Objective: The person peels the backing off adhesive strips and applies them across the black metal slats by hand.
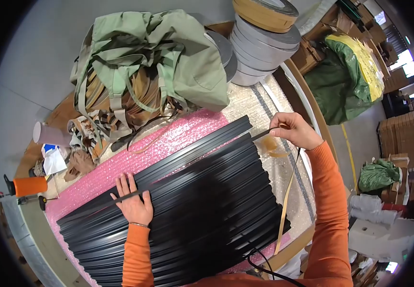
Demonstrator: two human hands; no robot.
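Observation:
Many long black ribbed profile strips (202, 210) lie side by side before me. My left hand (136, 205) rests on them with its fingers spread and stretched out. A narrow dark strip crosses that hand at the base of the fingers. At the far right end of the profiles, my right hand (296, 130) pinches a thin black strip (263, 135) between thumb and fingers. A tan ribbon (287, 205) hangs below my right hand toward the table edge. One black profile (202, 148) lies slightly apart, beyond the others.
Pink bubble wrap (178, 136) lies under the profiles. Behind are a green bag (192, 62) with brown strips in it and stacked grey rolls (259, 52). An orange-handled tool (30, 185) and a white cup (49, 134) are at left. Black cords (264, 268) lie near my body.

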